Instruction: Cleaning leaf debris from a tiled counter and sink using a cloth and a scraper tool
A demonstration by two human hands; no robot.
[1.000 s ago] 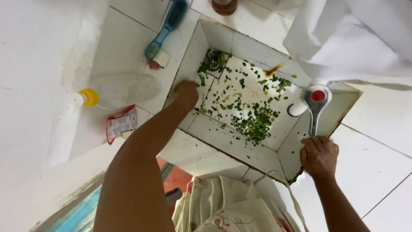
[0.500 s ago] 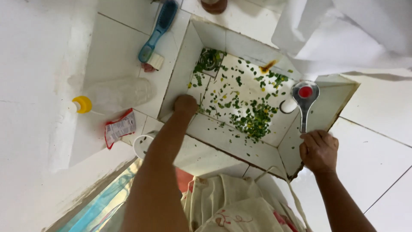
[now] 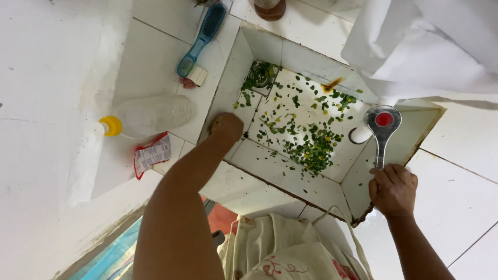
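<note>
Since the earlier picture the left hand (image 3: 225, 127) has slid from the leaf-strewn floor of the tiled sink (image 3: 236, 62) to its near left rim, while the right hand (image 3: 392, 189) has stayed at the tap.

The sink is far from clean, in my judgement: green leaf scraps (image 3: 308, 148) lie scattered over most of its white floor, thickest in a heap near the middle, with more around the drain (image 3: 258, 76) in the far corner. Nothing appears gathered yet, and no water shows running.

The left hand is curled into a loose fist (whether it has scraps inside I cannot tell). The right hand is closed around the handle of the chrome tap (image 3: 382, 129), whose round head carries a red disc.

On the white counter to the left lies a clear plastic bottle (image 3: 150, 115) with a yellow cap, on its side. Beyond it rests a blue brush (image 3: 203, 37). Just beside the bottle lies a small red-and-white sachet (image 3: 152, 154), flat and torn open.
</note>
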